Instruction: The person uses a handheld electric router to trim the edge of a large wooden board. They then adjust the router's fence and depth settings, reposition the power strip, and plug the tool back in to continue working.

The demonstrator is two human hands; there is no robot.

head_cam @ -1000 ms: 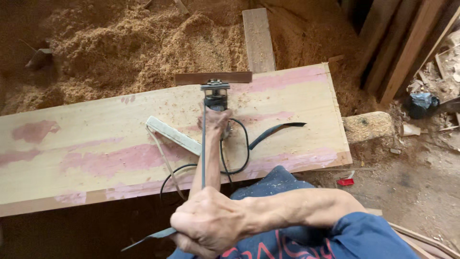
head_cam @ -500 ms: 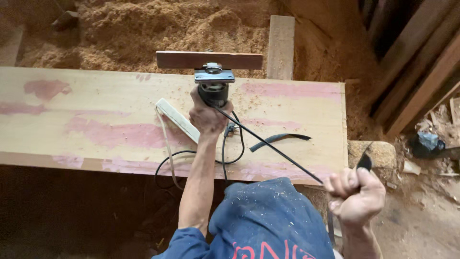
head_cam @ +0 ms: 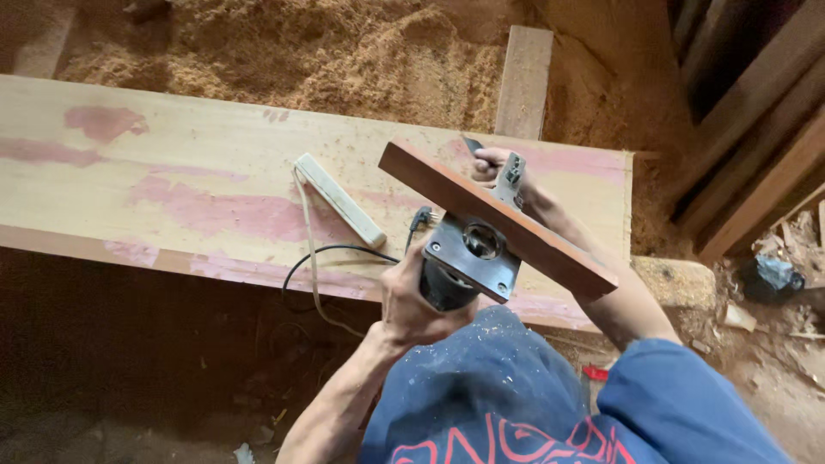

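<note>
My left hand (head_cam: 411, 302) grips the dark round body of a small electric router (head_cam: 462, 262), turned so its square metal base faces up. A reddish-brown wooden strip (head_cam: 498, 216) is fixed across that base as a guide. My right hand (head_cam: 500, 170) reaches behind the strip and pinches a small metal bracket (head_cam: 514, 172) at its far side. The router's black cord (head_cam: 344, 251) runs down over the front edge of the wide pale plank (head_cam: 172, 180).
A cream-coloured power strip (head_cam: 339, 199) lies on the plank, left of the router. Sawdust (head_cam: 284, 60) is heaped behind the plank, with a short board (head_cam: 524, 82) standing in it. Dark timbers (head_cam: 756, 146) lean at the right. Scraps litter the floor at the right.
The router has been lifted off the plank and tipped base-up. My right hand let go of the cord it was pulling and moved onto the bracket behind the guide strip.
</note>
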